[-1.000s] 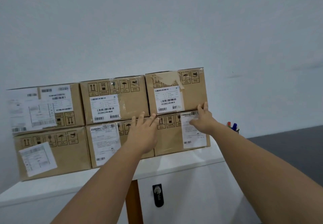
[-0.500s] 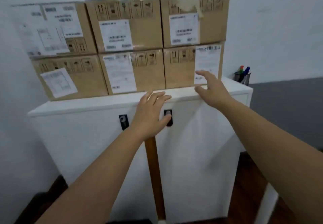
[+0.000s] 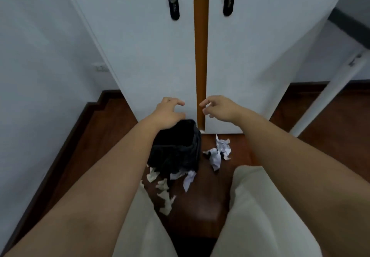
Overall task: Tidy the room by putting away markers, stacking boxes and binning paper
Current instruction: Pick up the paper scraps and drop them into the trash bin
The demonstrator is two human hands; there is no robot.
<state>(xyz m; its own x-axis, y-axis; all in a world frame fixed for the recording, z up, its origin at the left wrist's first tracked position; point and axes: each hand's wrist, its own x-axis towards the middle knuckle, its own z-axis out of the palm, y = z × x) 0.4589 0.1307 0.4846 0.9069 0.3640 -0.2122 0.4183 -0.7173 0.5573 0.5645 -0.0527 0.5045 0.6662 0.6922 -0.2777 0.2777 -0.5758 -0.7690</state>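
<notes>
Head view shows our left hand [image 3: 170, 114] and right hand [image 3: 219, 107] out in front with fingers loosely curled, each grip empty. Below the left hand stands the black bag-lined bin [image 3: 176, 146]; crumpled white paper scraps [image 3: 218, 152] lie on the dark wooden floor [image 3: 200, 206] below the right hand, more scraps [image 3: 165, 188] nearer us. We should gather each clump whole and drop it straight in. Ahead, the white cabinet doors [image 3: 140, 56] close off our reach.

Bin [image 3: 176, 150] rim partly hidden beneath left hand [image 3: 168, 114] fingers; cabinet [image 3: 140, 46] top cut off above; lock [image 3: 173, 6] digits unreadable.
</notes>
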